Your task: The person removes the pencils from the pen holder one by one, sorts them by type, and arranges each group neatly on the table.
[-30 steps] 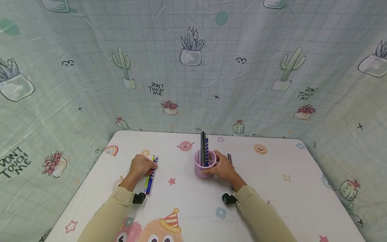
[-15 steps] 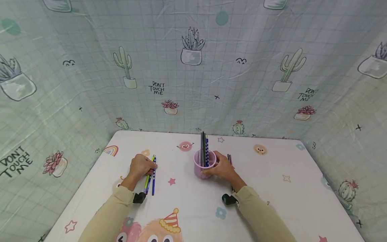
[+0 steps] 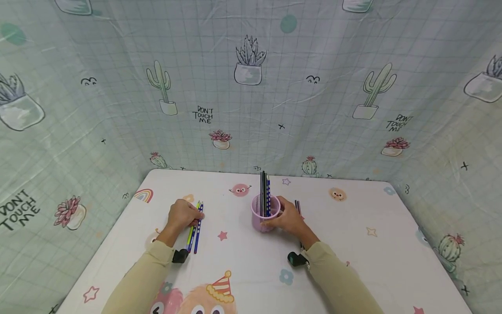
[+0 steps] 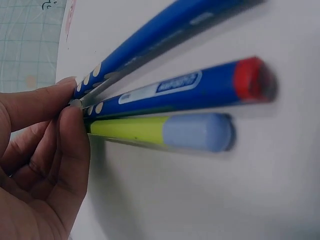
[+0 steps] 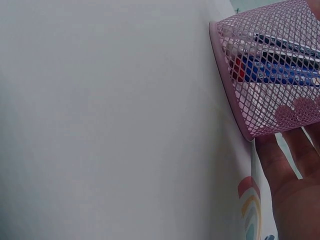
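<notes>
My left hand (image 3: 183, 216) pinches a blue dotted pencil (image 4: 150, 42) between thumb and finger at the left of the table. Beside it lie a second blue pencil (image 4: 160, 92) with a red end and a lime-green pencil (image 4: 130, 127) with a pale blue end. Whether the fingers also touch these two, I cannot tell. My right hand (image 3: 289, 217) grips a pink mesh pencil cup (image 3: 260, 224) round its right side, thumb in front. Several dark pencils (image 3: 262, 192) and a blue dotted one (image 3: 268, 196) stand upright in the cup.
A few dark pencils (image 3: 298, 207) lie on the table, partly hidden behind my right wrist. The white table (image 3: 243, 261) carries printed cartoon figures. A cactus-print curtain (image 3: 282, 100) surrounds its back and sides.
The pinched blue pencil's near end has swung right, away from the other two pencils, then slightly back left. My right hand and the cup stay in place.
</notes>
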